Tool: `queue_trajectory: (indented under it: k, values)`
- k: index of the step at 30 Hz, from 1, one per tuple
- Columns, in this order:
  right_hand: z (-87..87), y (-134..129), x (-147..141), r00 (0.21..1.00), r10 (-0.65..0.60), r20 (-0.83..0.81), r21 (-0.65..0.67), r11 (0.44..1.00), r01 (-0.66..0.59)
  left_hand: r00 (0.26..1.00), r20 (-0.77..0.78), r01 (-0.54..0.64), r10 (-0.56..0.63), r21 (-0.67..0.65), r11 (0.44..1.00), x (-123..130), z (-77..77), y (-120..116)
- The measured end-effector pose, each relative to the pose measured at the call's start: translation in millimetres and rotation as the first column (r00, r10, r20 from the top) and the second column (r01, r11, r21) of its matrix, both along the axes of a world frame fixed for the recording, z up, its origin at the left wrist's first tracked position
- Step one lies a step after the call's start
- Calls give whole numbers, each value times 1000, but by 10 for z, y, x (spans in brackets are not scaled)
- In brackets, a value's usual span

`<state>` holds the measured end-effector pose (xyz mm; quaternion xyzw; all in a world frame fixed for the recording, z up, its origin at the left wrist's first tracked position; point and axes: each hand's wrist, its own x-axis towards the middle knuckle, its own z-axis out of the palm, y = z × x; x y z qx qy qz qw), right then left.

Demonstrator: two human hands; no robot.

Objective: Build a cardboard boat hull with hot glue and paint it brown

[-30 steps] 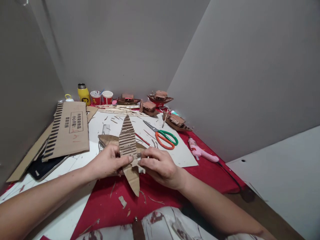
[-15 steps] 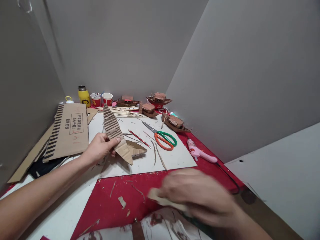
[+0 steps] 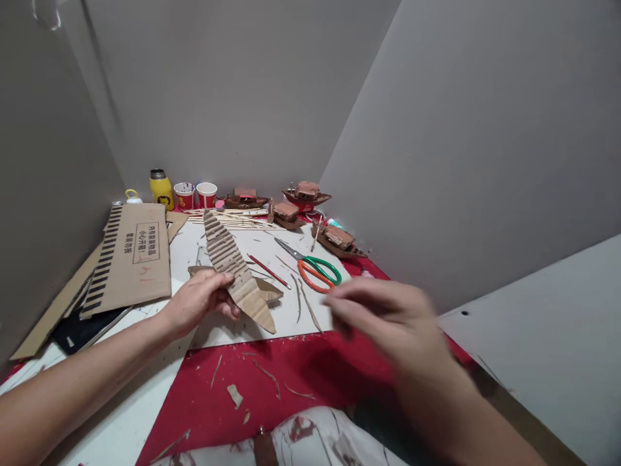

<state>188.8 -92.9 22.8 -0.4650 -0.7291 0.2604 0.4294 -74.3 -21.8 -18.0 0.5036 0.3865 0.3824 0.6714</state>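
My left hand (image 3: 206, 298) is closed on a leaf-shaped piece of corrugated cardboard (image 3: 237, 272), thumb on its ridged face and fingers beneath. The piece is tilted, its bare ridges facing up. Behind it, a folded cardboard boat hull (image 3: 270, 291) is partly hidden on the white board (image 3: 213, 335). Over the red table, my right hand (image 3: 383, 323) is raised, slightly blurred, with the fingers bunched together and nothing visible in them. Near its fingertips lie scissors (image 3: 317, 272) with one green and one orange handle. A red pencil (image 3: 268, 270) rests left of the scissors.
Several brown model boats (image 3: 339, 239) stand along the back and right. Paper cups (image 3: 206, 194), a yellow bottle (image 3: 161, 189) and thin sticks (image 3: 233, 219) are at the back. Printed cardboard (image 3: 130, 259) lies left. Scraps (image 3: 235, 395) litter the red cloth (image 3: 208, 388).
My right hand has risen and moved forward; the pale cardboard strip it held is out of sight. My left hand has shifted the leaf-shaped piece slightly right and down.
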Motion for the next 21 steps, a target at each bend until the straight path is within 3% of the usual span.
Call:
queue_trajectory:
  k: [3,7,15,21]
  values:
    - [-78,312,-314,995,100,20,-182,979,-95,999,-40,33,-32,9,999,16,25,-50]
    - [-202,576,-607,977,131,169,-177,979,-100,991,-124,50,-44,45,998,40,68,-114]
    - [-149,609,-744,910,148,387,-189,979,-79,905,-425,136,4,301,944,53,50,-208]
    - [-244,606,-778,893,124,432,-95,991,-92,867,-497,187,37,393,900,108,33,-276]
